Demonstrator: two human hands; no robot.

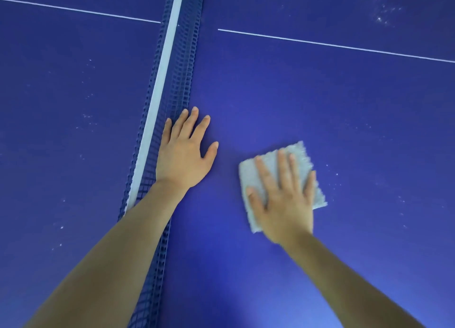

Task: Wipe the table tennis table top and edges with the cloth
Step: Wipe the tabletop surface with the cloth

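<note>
Your right hand (pixel 283 199) presses flat, fingers spread, on a folded white cloth (pixel 278 180) lying on the blue table top (pixel 344 106), near the net (pixel 170 86). Your left hand (pixel 183 153) rests open on the surface, just beside the net. The patch around the cloth looks clean; white specks (pixel 380 15) remain farther out and across the net, so much wiping is probably left. No edges are visible.

Left grip (pixel 183 153), right grip (pixel 283 199): both flat.
</note>
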